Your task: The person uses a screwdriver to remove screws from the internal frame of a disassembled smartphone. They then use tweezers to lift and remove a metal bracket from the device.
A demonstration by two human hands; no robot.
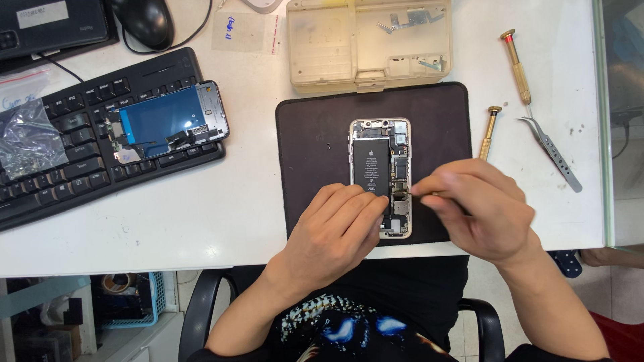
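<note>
**Working inside an opened phone on a dark mat**

Resting on the lower left edge of the opened phone (380,175), the left hand (335,231) lies flat with its fingers together and pressed on the phone's frame; its grip is closed around nothing, it only steadies the case. The right hand (479,204) comes in from the right with fingers pinched together, the tips meeting at the phone's right edge about halfway down. A thin tool seems to sit in that pinch, but the picture is blurred there and its kind cannot be told.

The phone lies upright in the middle of a dark mat (308,134), back down, with its black battery and small boards showing. The mat sits on the white tabletop (248,208), close to the near edge.

Just behind the mat stands a beige plastic parts box (329,47) with its lid open and a few metal bits inside. To the right of the mat lie two brass-handled screwdrivers (516,64) and a pair of metal tweezers (551,151). On the left, a black keyboard (60,167) carries the phone's detached screen panel (168,117), face down, its blue backing up. A black mouse (144,20) lies behind the keyboard.
</note>
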